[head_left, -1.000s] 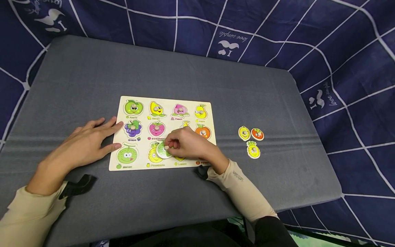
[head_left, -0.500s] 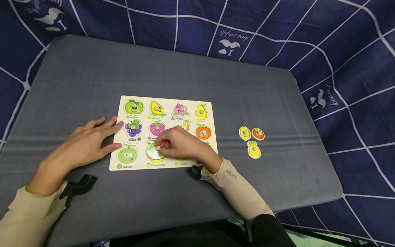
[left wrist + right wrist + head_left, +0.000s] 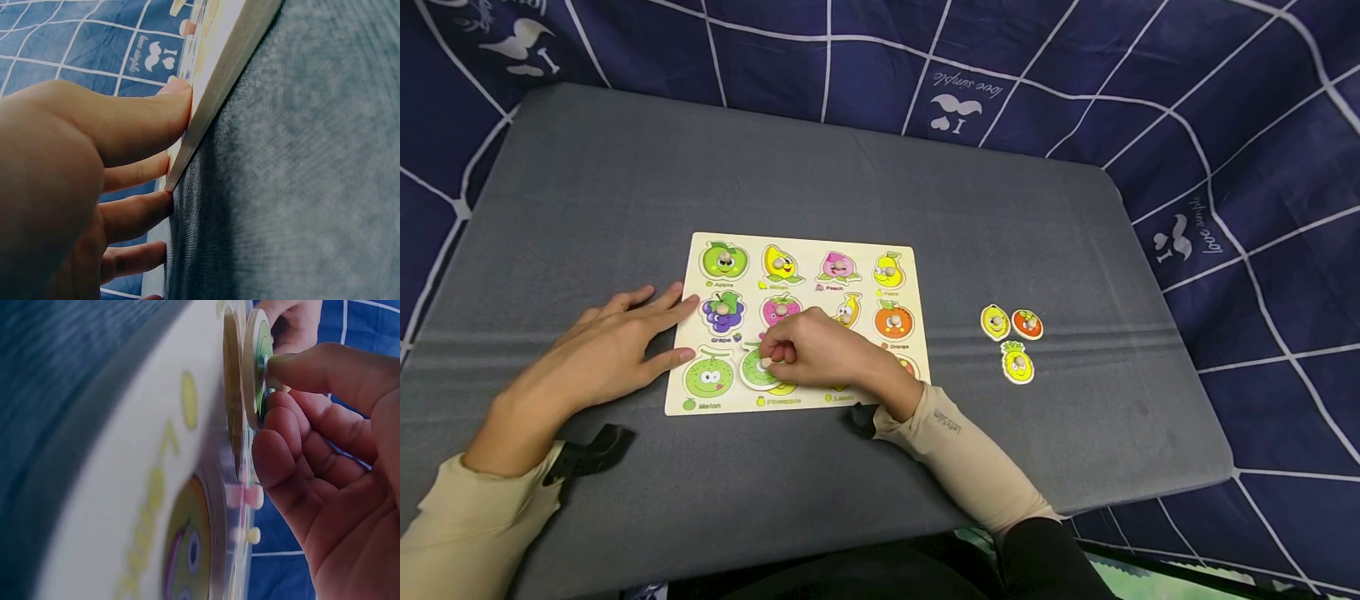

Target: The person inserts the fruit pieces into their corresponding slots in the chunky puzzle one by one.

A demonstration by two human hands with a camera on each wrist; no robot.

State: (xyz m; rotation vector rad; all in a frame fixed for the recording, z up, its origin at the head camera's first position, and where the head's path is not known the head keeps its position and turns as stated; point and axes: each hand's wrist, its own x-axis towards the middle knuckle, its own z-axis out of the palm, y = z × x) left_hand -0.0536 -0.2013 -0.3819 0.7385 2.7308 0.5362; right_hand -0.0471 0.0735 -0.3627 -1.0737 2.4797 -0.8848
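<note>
A wooden fruit puzzle board (image 3: 862,271) lies on the grey table. My right hand (image 3: 823,346) pinches the small knob of a round green melon piece (image 3: 752,369) between thumb and fingertips. That piece hangs over the pineapple recess, partly covering it, just right of the printed melon recess (image 3: 708,379). In the right wrist view the melon piece (image 3: 252,369) stands slightly off the board's surface, roughly parallel to it. Spread and nearly straight, my left hand (image 3: 613,342) rests at the board's left edge. Its thumb (image 3: 144,125) touches the board's rim in the left wrist view.
Three loose knobbed pieces lie right of the board: a lemon (image 3: 995,322), a red-orange fruit (image 3: 1027,325) and a pineapple (image 3: 1017,363). Apple, grape, strawberry and several other pieces sit in the upper rows. A blue checked cloth (image 3: 880,67) surrounds the table.
My right hand has carried the melon piece leftward across the board, from between the pineapple and lemon recesses to the melon recess's right side. The left hand stays in place.
</note>
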